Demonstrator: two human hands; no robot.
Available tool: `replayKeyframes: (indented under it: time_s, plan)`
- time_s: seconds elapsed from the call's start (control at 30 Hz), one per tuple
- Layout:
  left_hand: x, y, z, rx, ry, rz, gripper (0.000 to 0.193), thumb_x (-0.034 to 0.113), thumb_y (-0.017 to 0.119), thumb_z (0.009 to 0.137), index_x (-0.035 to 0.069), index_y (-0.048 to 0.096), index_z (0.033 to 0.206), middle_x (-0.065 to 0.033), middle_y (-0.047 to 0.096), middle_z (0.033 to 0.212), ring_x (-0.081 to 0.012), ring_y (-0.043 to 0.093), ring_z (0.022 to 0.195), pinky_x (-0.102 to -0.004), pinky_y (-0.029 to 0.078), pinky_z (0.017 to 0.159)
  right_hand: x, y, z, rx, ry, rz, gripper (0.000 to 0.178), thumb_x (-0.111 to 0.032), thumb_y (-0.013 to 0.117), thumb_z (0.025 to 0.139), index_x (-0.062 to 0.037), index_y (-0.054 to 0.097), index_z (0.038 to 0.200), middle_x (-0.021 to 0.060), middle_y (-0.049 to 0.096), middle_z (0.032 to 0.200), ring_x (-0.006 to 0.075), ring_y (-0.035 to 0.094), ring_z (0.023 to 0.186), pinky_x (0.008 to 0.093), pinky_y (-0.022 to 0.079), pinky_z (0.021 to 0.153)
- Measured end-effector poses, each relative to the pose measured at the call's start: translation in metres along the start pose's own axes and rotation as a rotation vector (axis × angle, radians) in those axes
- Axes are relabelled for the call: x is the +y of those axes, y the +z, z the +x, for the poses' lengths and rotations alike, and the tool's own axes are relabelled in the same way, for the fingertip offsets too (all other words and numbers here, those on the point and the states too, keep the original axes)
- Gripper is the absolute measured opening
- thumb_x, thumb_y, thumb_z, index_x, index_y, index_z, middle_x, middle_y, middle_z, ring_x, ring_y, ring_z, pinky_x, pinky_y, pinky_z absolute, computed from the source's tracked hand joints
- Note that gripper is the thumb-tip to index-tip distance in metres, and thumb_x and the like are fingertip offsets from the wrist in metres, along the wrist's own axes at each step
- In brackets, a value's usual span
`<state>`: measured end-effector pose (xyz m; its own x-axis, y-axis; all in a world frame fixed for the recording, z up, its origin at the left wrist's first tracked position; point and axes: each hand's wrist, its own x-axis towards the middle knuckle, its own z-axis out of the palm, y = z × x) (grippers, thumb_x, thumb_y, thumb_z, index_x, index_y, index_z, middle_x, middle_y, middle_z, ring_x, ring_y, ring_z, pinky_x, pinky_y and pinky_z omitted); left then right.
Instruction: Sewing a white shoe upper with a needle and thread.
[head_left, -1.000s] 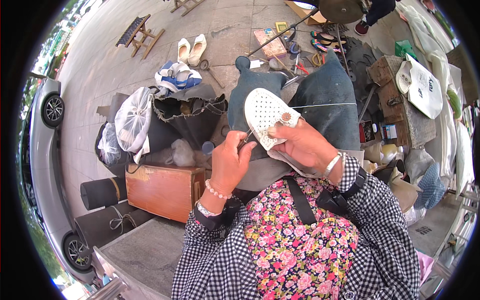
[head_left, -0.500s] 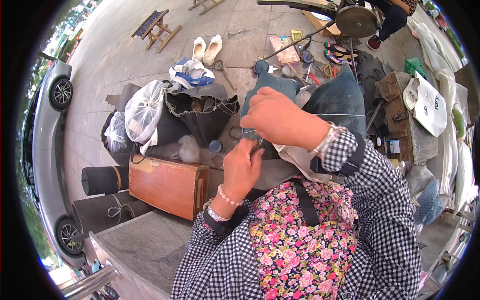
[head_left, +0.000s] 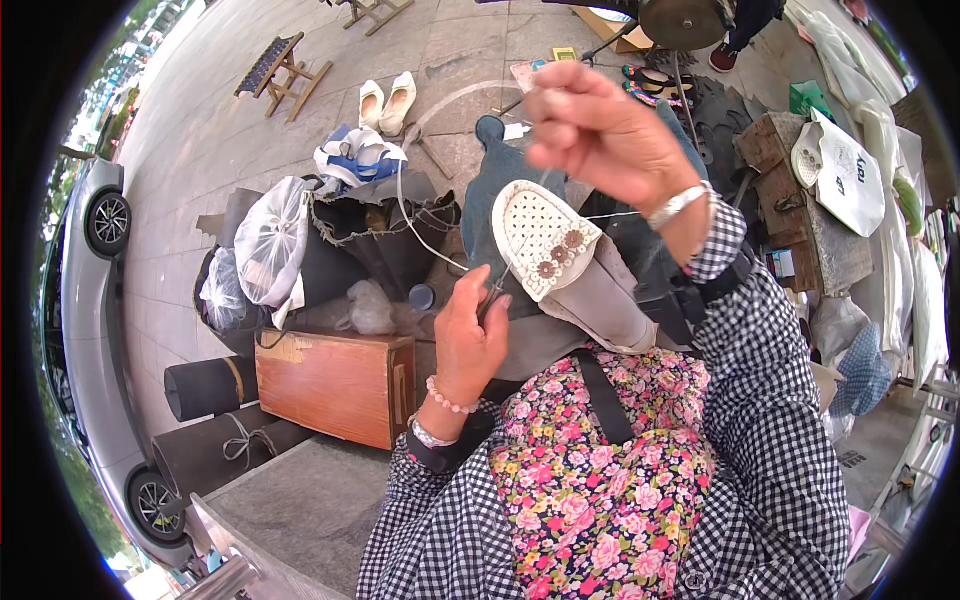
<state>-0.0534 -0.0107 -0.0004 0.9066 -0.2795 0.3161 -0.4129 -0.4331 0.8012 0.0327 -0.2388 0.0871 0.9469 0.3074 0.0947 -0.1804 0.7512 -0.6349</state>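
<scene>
A white shoe [head_left: 540, 228] with a perforated toe and brown flower ornaments lies in my lap, its grey lining showing behind. Just left of its toe, my left hand [head_left: 470, 335] is closed round a thin metal tool [head_left: 494, 291], mostly hidden by the fingers. White thread [head_left: 405, 205] loops from beside that hand up and over toward my right hand [head_left: 600, 135]. Raised above the shoe and blurred by motion, the right hand has its fingers curled in, apparently round the thread. Blue denim cloth [head_left: 495, 165] lies beneath the shoe.
On the left are a wooden box [head_left: 335, 390], dark rolls [head_left: 205, 388] and a black bag [head_left: 385, 225]. Cream shoes [head_left: 385, 105] and a folding stool [head_left: 283, 75] stand ahead. A machine wheel [head_left: 685, 20] is at the top, a wooden crate [head_left: 785, 190] at right.
My right hand has lifted up and to the right, uncovering the shoe's toe. A long loop of white thread now shows on the left. My left hand has shifted slightly left and down.
</scene>
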Motion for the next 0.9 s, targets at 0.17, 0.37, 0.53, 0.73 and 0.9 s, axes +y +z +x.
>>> replayKeyframes:
  time_s: [0.17,0.37,0.53,0.73,0.9]
  plan:
    - [0.0,-0.002,0.006,-0.058,0.071,0.008,0.03,0.0,0.061,0.08,-0.001,0.058,0.109,-0.0136,0.064,0.088,-0.0176,0.06,0.072,-0.027,0.048,0.066,-0.072,-0.071,-0.095,0.337,-0.371,0.031,0.021,0.001,0.058,0.084,-0.0006,0.055,0.105,0.0043,0.052,0.086,0.0105,0.051,0.069,0.0327,0.048,0.083]
    - [0.0,-0.004,0.009,-0.088,0.08,-0.033,0.023,0.004,0.061,0.081,0.002,0.059,0.104,-0.0154,0.062,0.086,-0.0307,0.061,0.072,-0.0347,0.047,0.061,-0.08,-0.125,-0.199,1.002,0.033,-1.09,0.019,0.0,0.061,0.078,0.0004,0.06,0.097,0.0082,0.06,0.081,0.0142,0.059,0.068,0.0308,0.049,0.073]
    - [0.0,-0.006,0.011,-0.095,0.095,0.043,0.021,0.005,0.06,0.081,0.002,0.059,0.102,-0.0154,0.062,0.086,-0.0323,0.061,0.073,-0.0357,0.048,0.062,-0.057,-0.073,-0.177,0.896,0.006,-1.745,0.015,0.0,0.063,0.071,0.002,0.063,0.086,0.0088,0.059,0.074,0.0142,0.057,0.062,0.025,0.045,0.06]
    - [0.008,-0.008,0.016,-0.132,0.058,0.125,0.02,0.005,0.058,0.082,0.003,0.059,0.102,-0.0154,0.063,0.089,-0.0333,0.061,0.076,-0.0364,0.048,0.065,0.009,-0.004,-0.103,0.172,-0.293,-1.732,0.012,-0.003,0.064,0.069,-0.0041,0.062,0.08,0.0093,0.054,0.076,0.0292,0.057,0.066,0.0369,0.046,0.058]
    - [0.008,-0.006,0.016,-0.126,0.073,0.097,0.02,0.005,0.058,0.082,0.002,0.059,0.102,-0.016,0.063,0.09,-0.0332,0.061,0.078,-0.0359,0.048,0.066,0.026,-0.006,-0.096,0.144,-0.073,-2.178,0.002,-0.007,0.059,0.071,-0.007,0.06,0.073,0.011,0.053,0.077,0.0294,0.059,0.068,0.0397,0.047,0.057]
